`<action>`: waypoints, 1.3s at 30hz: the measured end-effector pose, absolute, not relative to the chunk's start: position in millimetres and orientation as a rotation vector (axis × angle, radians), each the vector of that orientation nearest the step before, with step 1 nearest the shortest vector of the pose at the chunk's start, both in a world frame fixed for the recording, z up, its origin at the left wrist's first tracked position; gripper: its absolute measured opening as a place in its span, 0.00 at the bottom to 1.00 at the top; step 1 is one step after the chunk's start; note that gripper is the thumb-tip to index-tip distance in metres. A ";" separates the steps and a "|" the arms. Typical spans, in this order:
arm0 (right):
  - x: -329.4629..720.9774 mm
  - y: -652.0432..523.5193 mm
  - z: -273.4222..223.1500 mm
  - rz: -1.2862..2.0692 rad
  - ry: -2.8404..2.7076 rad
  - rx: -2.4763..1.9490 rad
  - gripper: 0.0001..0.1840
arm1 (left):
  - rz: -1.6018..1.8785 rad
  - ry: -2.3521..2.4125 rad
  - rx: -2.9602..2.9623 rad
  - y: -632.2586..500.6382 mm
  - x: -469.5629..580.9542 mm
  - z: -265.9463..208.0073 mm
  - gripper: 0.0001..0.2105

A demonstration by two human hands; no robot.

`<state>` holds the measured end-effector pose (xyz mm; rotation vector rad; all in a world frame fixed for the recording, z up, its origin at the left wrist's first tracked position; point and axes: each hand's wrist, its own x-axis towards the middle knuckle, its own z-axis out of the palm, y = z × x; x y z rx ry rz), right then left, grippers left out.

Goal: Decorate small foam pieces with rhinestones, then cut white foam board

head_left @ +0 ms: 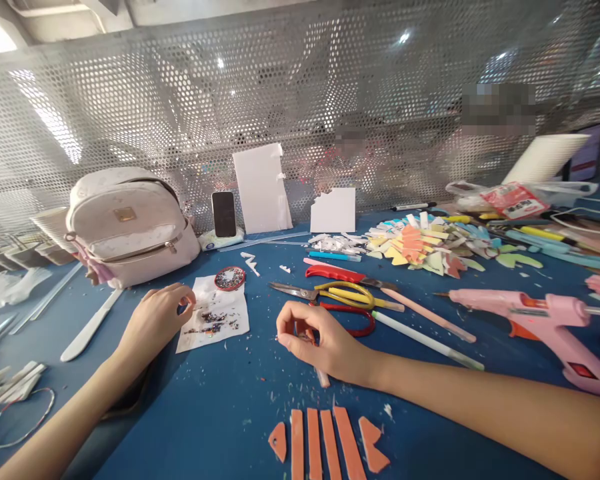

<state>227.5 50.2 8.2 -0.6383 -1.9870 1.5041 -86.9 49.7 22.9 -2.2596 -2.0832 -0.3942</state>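
Note:
My left hand (161, 315) is closed, its fingers curled beside a white paper sheet (237, 313) strewn with dark crumbs. Whatever its fingertips may hold is hidden. A small round red-rimmed dish (230, 278) of speckled bits sits on that sheet. To the right, my right hand (327, 340) is curled too, thumb and forefinger nearly meeting. A pale pinkish stick (323, 379) shows below its palm; I cannot tell whether it is gripped. Scissors (297, 291) with yellow and red handles lie just behind. Near me are several orange strips (314, 443), a pointed piece (278, 442) and a notched piece (373, 445).
A pink glue gun (525, 310) lies at right, beside a green-tipped white stick (425, 339). Behind are a red-handled cutter (335, 273) and coloured scraps (420, 243). A pale backpack (130, 227), phone (224, 214) and white boards (260, 190) stand before the perforated metal screen (180, 100).

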 end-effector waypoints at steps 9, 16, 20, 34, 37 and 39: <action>226.6 49.5 7.5 1.452 -2.004 -0.642 0.10 | -0.974 -2.155 -2.415 45.1 -68.7 15.6 0.03; 226.3 49.1 10.4 1.432 -2.039 -0.695 0.09 | -1.437 -2.071 -2.606 17.4 -20.4 2.8 0.05; 224.3 48.3 7.7 1.194 -2.113 -0.652 0.05 | -1.799 -2.072 -2.733 1.3 -1.5 0.8 0.03; 222.0 44.6 2.7 0.988 -2.237 -0.562 0.05 | -1.910 -2.316 -2.652 -17.9 12.9 0.7 0.03; 221.4 44.0 1.5 0.999 -2.251 -0.568 0.05 | -1.895 -2.313 -2.654 -18.1 13.2 1.6 0.03; 221.2 44.0 1.7 1.002 -2.257 -0.580 0.05 | -1.885 -2.309 -2.648 -17.9 13.2 1.9 0.03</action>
